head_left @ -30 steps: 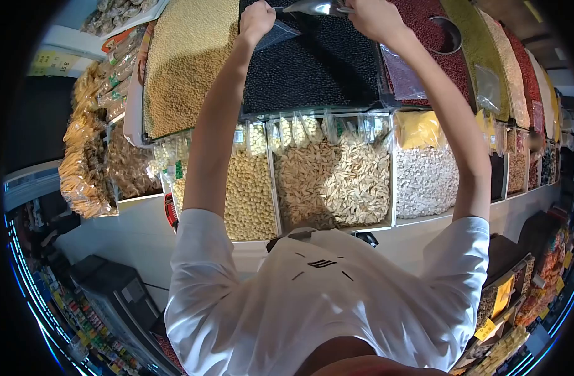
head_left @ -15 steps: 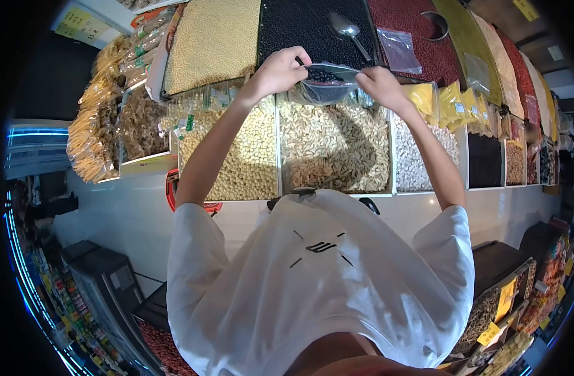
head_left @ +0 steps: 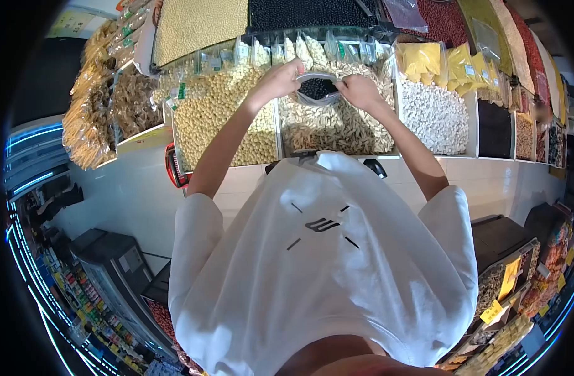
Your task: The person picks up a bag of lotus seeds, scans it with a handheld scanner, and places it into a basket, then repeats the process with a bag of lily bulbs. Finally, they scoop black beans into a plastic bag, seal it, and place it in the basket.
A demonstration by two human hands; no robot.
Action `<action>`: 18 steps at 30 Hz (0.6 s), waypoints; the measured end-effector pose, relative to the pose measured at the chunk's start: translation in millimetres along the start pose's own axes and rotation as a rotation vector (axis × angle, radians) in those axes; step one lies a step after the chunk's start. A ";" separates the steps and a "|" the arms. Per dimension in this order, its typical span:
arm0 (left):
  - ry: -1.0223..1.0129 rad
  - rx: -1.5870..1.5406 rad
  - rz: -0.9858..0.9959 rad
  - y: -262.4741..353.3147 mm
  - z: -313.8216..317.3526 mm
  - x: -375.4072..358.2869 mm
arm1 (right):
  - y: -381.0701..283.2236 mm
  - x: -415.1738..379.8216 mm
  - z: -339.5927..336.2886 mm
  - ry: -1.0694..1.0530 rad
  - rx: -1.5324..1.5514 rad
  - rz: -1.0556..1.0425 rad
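A clear plastic bag (head_left: 311, 102) is held with its mouth spread wide, and black beans (head_left: 319, 88) show inside it. My left hand (head_left: 277, 84) pinches the rim on the left side. On the opposite side, my right hand (head_left: 363, 94) has its fingers closed on the rim. The bag hangs over a bin of pale dried slices (head_left: 337, 129). Beyond both hands lies a large bin of black beans (head_left: 306, 15), where part of a scoop handle (head_left: 365, 7) shows at the top edge.
Left of the slices is a bin of round cream-coloured pieces (head_left: 221, 128); to the right, a bin of white pieces (head_left: 432, 119). Yellow packets (head_left: 420, 61) stand behind it. A red basket (head_left: 174, 166) sits on the floor by the counter. Dark cabinets (head_left: 108, 260) stand behind me.
Both hands have come closer to my body with the bag, and closer together. The bag's mouth now faces up more, showing the beans inside. The view has shifted, leaving most of the scoop out of frame.
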State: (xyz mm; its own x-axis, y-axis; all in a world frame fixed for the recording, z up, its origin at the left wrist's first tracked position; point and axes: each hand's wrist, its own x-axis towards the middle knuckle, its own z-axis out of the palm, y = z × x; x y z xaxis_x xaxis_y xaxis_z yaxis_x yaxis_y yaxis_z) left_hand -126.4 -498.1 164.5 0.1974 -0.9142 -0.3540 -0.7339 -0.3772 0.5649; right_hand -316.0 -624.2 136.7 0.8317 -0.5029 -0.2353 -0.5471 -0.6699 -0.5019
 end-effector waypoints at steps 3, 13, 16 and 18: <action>0.017 -0.092 -0.033 -2.7 11.4 3.3 | -5.6 -2.6 -1.9 0.004 -0.102 0.096; 0.196 0.246 0.218 5.6 22.5 -35.7 | -7.2 -9.2 4.7 0.211 -0.125 -0.022; 0.253 0.405 0.342 -11.5 35.7 -40.4 | -4.9 -9.0 6.7 0.234 -0.120 -0.119; 0.218 0.467 0.309 -18.0 34.4 -40.3 | -5.8 -9.8 2.3 0.203 -0.137 -0.100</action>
State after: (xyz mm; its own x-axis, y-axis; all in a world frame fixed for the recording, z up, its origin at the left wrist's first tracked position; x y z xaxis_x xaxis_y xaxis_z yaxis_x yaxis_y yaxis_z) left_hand -143.6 -449.3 142.9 0.0218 -0.9991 -0.0367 -0.9766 -0.0291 0.2130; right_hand -320.8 -614.1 140.1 0.8541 -0.5200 -0.0116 -0.4820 -0.7828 -0.3935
